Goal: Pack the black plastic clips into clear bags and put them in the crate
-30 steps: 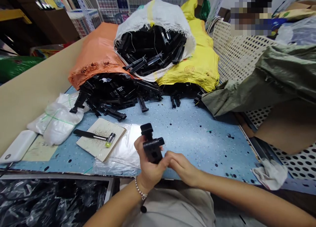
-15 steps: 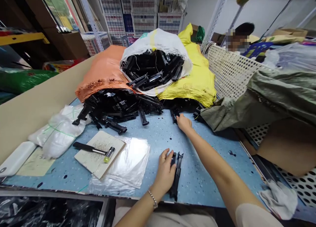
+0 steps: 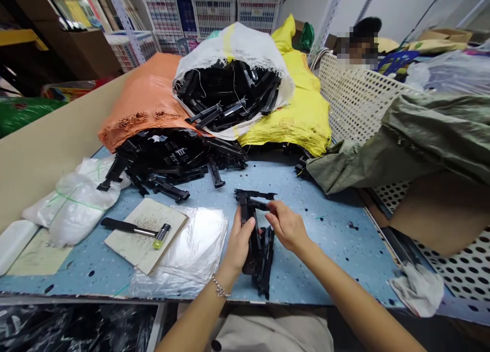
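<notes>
My left hand is wrapped round a long black plastic part and holds it raised over the blue table. Just to the right, my right hand pinches the end of a second black piece, which lies across the top of the first. Below them, another black part rests on the table near its front edge. My left fingers are partly hidden behind the held part. Several like parts spill from an orange sack at the back left.
A white sack and a yellow sack stand behind. Left lie a hammer on a board, clear plastic bags and a bundle of bags. A white perforated crate and a cloth are right.
My right hand has come back from the yellow sack's mouth with a black piece. My left hand has lifted a black part off the table, and the two pieces now meet.
</notes>
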A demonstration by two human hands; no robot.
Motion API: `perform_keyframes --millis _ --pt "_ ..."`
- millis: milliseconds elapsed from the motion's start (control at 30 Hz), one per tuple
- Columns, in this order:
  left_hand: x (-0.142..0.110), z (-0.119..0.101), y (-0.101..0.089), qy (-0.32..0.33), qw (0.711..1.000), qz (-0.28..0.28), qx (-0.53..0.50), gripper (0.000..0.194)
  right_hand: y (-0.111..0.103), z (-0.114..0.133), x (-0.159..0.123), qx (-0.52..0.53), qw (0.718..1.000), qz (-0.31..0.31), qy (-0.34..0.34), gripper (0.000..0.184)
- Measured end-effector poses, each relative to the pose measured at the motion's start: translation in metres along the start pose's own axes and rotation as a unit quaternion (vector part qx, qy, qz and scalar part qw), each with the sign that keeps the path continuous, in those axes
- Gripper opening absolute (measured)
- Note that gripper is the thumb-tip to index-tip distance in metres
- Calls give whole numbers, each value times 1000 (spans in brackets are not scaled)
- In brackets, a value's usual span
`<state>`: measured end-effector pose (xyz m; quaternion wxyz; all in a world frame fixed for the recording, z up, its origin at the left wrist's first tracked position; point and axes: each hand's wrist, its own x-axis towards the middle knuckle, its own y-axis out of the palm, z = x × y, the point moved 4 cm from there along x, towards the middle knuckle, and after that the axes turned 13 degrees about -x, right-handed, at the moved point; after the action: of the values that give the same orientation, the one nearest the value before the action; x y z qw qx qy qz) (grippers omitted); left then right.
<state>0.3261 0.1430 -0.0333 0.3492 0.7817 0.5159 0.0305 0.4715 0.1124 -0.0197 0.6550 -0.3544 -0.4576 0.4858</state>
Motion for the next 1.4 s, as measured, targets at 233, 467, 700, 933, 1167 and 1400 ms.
perform_keyframes --millis 233,467,700,933,1167,1400 --pt "-16 -12 -4 40 993 14 113 59 6 18 39 -21 979 -7 -205 42" --pt "-6 -32 -16 109 986 -36 120 55 19 43 -4 187 974 114 -58 42" --pt "-8 -28 -30 111 980 -41 161 37 24 59 -43 -57 983 104 -142 35" --pt "-27 15 -59 20 848 -27 529 26 18 15 41 -149 976 61 -149 32" --pt "-9 11 -44 132 937 -32 321 54 16 20 59 -210 972 45 -93 21" --pt "-17 -31 -24 166 978 -31 126 53 -28 78 -11 13 984 -7 -179 29"
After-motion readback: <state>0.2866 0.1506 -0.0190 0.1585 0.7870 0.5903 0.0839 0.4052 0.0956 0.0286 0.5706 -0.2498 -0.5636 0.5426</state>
